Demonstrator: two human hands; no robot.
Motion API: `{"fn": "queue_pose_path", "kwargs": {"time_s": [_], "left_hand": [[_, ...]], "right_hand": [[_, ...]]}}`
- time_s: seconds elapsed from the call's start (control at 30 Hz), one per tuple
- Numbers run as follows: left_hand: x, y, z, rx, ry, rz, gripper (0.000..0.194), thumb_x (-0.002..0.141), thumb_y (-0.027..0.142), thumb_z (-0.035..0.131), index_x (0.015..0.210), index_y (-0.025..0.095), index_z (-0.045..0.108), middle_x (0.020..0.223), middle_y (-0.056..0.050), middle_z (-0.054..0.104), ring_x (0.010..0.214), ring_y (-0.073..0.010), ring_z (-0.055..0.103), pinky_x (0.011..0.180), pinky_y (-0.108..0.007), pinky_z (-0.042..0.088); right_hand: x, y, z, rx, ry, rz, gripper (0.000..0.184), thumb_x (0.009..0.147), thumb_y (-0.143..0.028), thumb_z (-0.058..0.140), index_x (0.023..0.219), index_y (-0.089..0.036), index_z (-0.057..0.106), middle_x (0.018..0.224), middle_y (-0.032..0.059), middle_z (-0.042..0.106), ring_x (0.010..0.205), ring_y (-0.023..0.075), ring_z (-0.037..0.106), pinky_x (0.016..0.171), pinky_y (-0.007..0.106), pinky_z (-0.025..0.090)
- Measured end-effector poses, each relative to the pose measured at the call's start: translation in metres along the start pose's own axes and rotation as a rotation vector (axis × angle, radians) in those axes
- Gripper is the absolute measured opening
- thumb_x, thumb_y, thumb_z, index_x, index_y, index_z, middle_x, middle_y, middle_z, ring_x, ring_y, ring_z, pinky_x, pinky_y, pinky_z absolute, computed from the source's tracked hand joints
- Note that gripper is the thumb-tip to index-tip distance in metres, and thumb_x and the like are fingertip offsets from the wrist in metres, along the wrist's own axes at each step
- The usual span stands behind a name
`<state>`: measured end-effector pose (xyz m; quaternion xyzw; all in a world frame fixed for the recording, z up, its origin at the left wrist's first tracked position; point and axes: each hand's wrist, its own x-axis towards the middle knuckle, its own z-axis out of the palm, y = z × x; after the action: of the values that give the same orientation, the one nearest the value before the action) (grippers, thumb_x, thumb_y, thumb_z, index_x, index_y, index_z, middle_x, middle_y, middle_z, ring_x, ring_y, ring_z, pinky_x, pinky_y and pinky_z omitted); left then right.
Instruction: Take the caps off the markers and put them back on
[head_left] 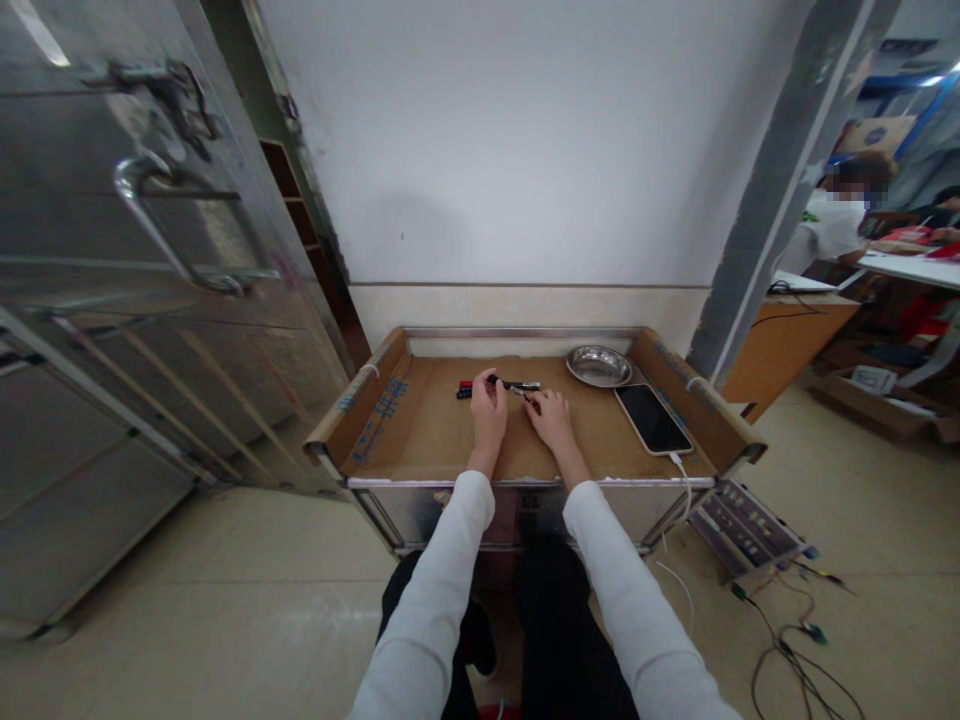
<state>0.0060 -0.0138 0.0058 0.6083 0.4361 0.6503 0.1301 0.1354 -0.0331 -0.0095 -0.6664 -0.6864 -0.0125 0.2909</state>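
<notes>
My left hand [489,408] is closed in a pinch over the cardboard-lined cart top, gripping one end of a dark, slim marker [516,391]. At its other end, the bent fingers of my right hand [551,415] are closed on the same marker; the fingertips hide part of it. Just beyond the hands lies a black marker [528,385] with a pale end. To the left, a red-ended marker [465,384] and a black-ended marker [464,394] lie close together, partly covered by my left hand.
A round steel dish [598,366] stands at the back right of the cart [420,440]. In front of it lies a phone [652,419] with a white cable [684,480] hanging over the edge. Cardboard sides border the top. A metal door [150,250] is at left.
</notes>
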Motion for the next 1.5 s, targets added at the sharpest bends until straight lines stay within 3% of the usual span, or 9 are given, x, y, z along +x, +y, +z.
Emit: {"fn": "queue_pose_path", "kwargs": {"time_s": [0.23, 0.4, 0.5, 0.67, 0.83, 1.03, 1.2, 1.37, 1.5], "left_hand": [[0.0013, -0.0015, -0.0015, 0.041, -0.002, 0.018, 0.028, 0.092, 0.027, 0.044, 0.117, 0.016, 0.053, 0.114, -0.013, 0.061, 0.103, -0.0189, 0.059, 0.091, -0.035, 0.048], [0.0011, -0.0057, 0.0026, 0.060, -0.163, 0.042, 0.037, 0.091, 0.028, 0.047, 0.127, 0.019, 0.051, 0.119, -0.012, 0.061, 0.102, -0.0187, 0.060, 0.092, -0.035, 0.048], [0.0001, -0.0060, 0.0046, 0.057, -0.226, 0.042, 0.041, 0.090, 0.027, 0.051, 0.130, 0.021, 0.047, 0.110, -0.009, 0.064, 0.095, -0.0167, 0.062, 0.087, -0.032, 0.051], [-0.0009, -0.0032, 0.0032, 0.045, -0.166, 0.030, 0.031, 0.088, 0.023, 0.054, 0.119, 0.019, 0.051, 0.097, -0.006, 0.065, 0.080, -0.0134, 0.064, 0.075, -0.027, 0.053], [-0.0007, -0.0047, 0.0032, 0.083, -0.213, 0.091, 0.014, 0.087, 0.020, 0.056, 0.100, 0.017, 0.057, 0.093, -0.006, 0.066, 0.080, -0.0142, 0.064, 0.077, -0.028, 0.052], [0.0000, -0.0047, 0.0030, 0.082, -0.249, 0.131, 0.020, 0.089, 0.021, 0.052, 0.107, 0.018, 0.060, 0.101, -0.008, 0.068, 0.086, -0.0156, 0.065, 0.081, -0.030, 0.053], [-0.0019, 0.0011, 0.0029, 0.073, -0.263, 0.146, 0.035, 0.090, 0.023, 0.052, 0.125, 0.022, 0.052, 0.104, -0.007, 0.067, 0.086, -0.0146, 0.065, 0.079, -0.028, 0.054], [-0.0030, 0.0009, 0.0045, 0.074, -0.216, 0.138, 0.021, 0.089, 0.024, 0.053, 0.110, 0.020, 0.057, 0.100, -0.006, 0.067, 0.085, -0.0143, 0.065, 0.082, -0.029, 0.053], [-0.0024, -0.0001, 0.0039, 0.063, -0.243, 0.140, 0.016, 0.089, 0.023, 0.053, 0.104, 0.019, 0.059, 0.098, -0.006, 0.067, 0.084, -0.0144, 0.065, 0.081, -0.029, 0.052]], "right_hand": [[0.0018, 0.0018, 0.0035, 0.031, 0.029, 0.013, 0.024, 0.092, -0.025, 0.042, 0.103, -0.019, 0.062, 0.107, 0.0083, 0.062, 0.099, 0.0215, 0.050, 0.084, 0.032, 0.034], [0.0040, 0.0031, 0.0039, 0.049, 0.041, 0.038, 0.024, 0.091, -0.021, 0.040, 0.101, -0.018, 0.062, 0.103, 0.0081, 0.063, 0.095, 0.0204, 0.051, 0.082, 0.030, 0.034], [0.0040, 0.0029, 0.0026, 0.050, 0.037, 0.042, 0.024, 0.091, -0.021, 0.040, 0.100, -0.017, 0.061, 0.103, 0.0082, 0.064, 0.094, 0.0200, 0.051, 0.081, 0.030, 0.034], [0.0033, 0.0025, 0.0019, 0.039, 0.033, 0.048, 0.024, 0.092, -0.021, 0.040, 0.099, -0.017, 0.062, 0.104, 0.0084, 0.063, 0.096, 0.0204, 0.051, 0.082, 0.030, 0.033], [0.0033, 0.0032, 0.0027, 0.033, 0.035, 0.041, 0.023, 0.092, -0.022, 0.040, 0.100, -0.017, 0.061, 0.105, 0.0084, 0.063, 0.095, 0.0204, 0.051, 0.082, 0.030, 0.033], [0.0039, 0.0035, 0.0030, 0.039, 0.022, 0.050, 0.023, 0.092, -0.022, 0.041, 0.102, -0.018, 0.061, 0.107, 0.0078, 0.063, 0.097, 0.0209, 0.050, 0.082, 0.029, 0.033], [0.0035, 0.0039, 0.0034, 0.026, 0.031, 0.045, 0.024, 0.092, -0.023, 0.041, 0.101, -0.017, 0.062, 0.105, 0.0083, 0.063, 0.095, 0.0206, 0.050, 0.082, 0.030, 0.033], [0.0032, 0.0041, 0.0040, 0.001, 0.023, 0.045, 0.024, 0.091, -0.023, 0.041, 0.103, -0.018, 0.062, 0.105, 0.0090, 0.062, 0.096, 0.0209, 0.050, 0.082, 0.030, 0.034], [0.0036, 0.0043, 0.0045, -0.003, 0.014, 0.047, 0.025, 0.091, -0.023, 0.041, 0.103, -0.018, 0.062, 0.106, 0.0092, 0.062, 0.097, 0.0214, 0.050, 0.083, 0.031, 0.034]]}}
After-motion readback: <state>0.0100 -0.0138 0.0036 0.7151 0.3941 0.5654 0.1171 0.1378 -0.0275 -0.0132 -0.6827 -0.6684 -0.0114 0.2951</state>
